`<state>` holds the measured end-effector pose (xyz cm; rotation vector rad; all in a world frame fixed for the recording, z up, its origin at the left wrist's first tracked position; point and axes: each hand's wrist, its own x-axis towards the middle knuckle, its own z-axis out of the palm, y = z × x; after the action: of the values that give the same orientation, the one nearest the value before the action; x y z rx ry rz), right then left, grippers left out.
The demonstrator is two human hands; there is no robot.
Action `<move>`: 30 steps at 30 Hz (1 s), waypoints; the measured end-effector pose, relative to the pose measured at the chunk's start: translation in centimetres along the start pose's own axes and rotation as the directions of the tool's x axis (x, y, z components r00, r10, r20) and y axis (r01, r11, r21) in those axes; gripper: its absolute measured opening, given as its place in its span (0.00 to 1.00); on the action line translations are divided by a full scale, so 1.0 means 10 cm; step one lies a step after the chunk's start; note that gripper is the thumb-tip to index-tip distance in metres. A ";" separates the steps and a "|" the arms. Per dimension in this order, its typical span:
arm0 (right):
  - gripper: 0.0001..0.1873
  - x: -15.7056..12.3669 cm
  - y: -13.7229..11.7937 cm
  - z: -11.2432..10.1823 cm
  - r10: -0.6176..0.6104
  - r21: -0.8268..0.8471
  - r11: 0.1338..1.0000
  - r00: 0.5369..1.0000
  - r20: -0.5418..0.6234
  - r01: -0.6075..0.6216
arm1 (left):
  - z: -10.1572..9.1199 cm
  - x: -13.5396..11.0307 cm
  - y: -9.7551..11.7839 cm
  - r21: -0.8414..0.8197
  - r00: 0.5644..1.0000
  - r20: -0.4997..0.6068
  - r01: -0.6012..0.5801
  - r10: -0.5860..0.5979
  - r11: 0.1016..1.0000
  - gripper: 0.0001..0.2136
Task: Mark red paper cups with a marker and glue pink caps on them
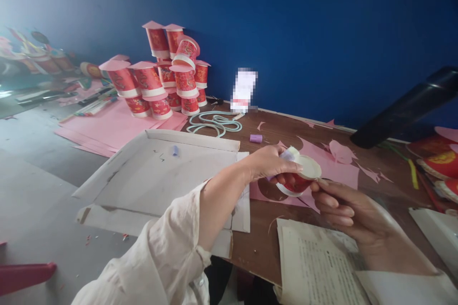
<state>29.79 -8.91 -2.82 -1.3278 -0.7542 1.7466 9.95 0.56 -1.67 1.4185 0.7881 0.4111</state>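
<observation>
A red paper cup [296, 184] is between my hands, tilted, with its pale round base [309, 167] facing up. My left hand [270, 163] is closed around a lavender glue stick [289, 153] with a pale tip, and its thumb reaches to the cup's base. Part of the stick is hidden by the fingers. My right hand [338, 205] pinches the cup's edge from the right between thumb and fingers. Beneath the cup lies pink paper [352, 176] with round holes cut out of it.
Red cups [150, 78] with pink paper tops are stacked behind a shallow white cardboard tray [143, 167]. A lit phone [244, 86] leans on the blue wall beside a coiled cable [214, 123]. Purple caps, an open book [318, 262] and a black cylinder [400, 109] are also around.
</observation>
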 end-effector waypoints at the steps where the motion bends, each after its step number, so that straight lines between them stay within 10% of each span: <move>1: 0.12 0.00 -0.01 0.00 0.009 0.015 1.000 1.000 0.000 -0.009 | 0.00 0.00 0.00 0.005 1.000 -0.002 -0.006 0.006 1.000 0.18; 21: 0.20 0.01 0.01 -0.07 -0.009 -0.047 0.999 1.000 -0.011 0.009 | -0.17 -0.05 0.00 0.023 0.982 0.171 -0.080 0.075 0.997 0.37; 30: 0.19 0.04 0.03 -0.09 -0.020 -0.109 0.994 1.000 -0.023 0.017 | -0.14 -0.03 -0.02 0.097 0.986 0.138 -0.108 0.094 0.989 0.31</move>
<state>30.57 -8.75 -3.55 -1.4074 -0.8556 1.6923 8.75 1.30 -1.70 1.5710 0.6387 0.3529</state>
